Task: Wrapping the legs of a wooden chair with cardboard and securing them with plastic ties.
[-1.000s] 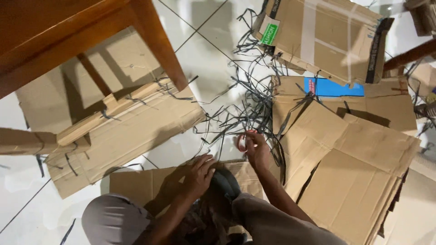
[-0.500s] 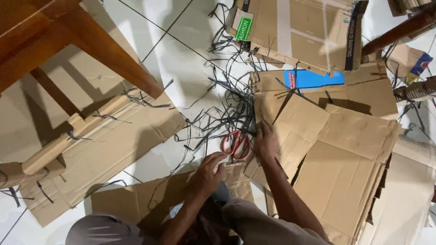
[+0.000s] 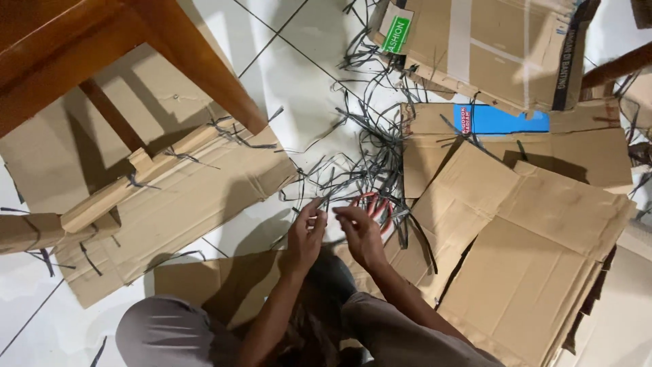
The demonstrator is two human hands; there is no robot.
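Strap: plainly a thin black plastic strap [image 3: 324, 199] is pinched up off the floor, one strand out of the loose tangle of black straps [image 3: 370, 146] lying on the white tiled floor [image 3: 299, 61]
Left hand: the left hand [image 3: 305, 234] nips the strand between thumb and fingertips, the other fingers curled in
Right hand: the right hand [image 3: 360, 234] sits just beside it, fingers bent around what looks like the same strand; whether it truly grips is hard to tell
Scissors: red-handled scissors [image 3: 372, 204] lie on the floor just beyond the right hand, partly under the straps, untouched
Doing it well: my judgement is that drawing one strand taut between both hands, and easing it free rather than yanking, would keep the heap from knotting; fingers should stay away from the blades
Cardboard: flattened cardboard sheets [image 3: 536, 224] lie to the right, more cardboard [image 3: 183, 197] to the left
Furniture: a wooden table leg [image 3: 197, 68] stands over the left pile
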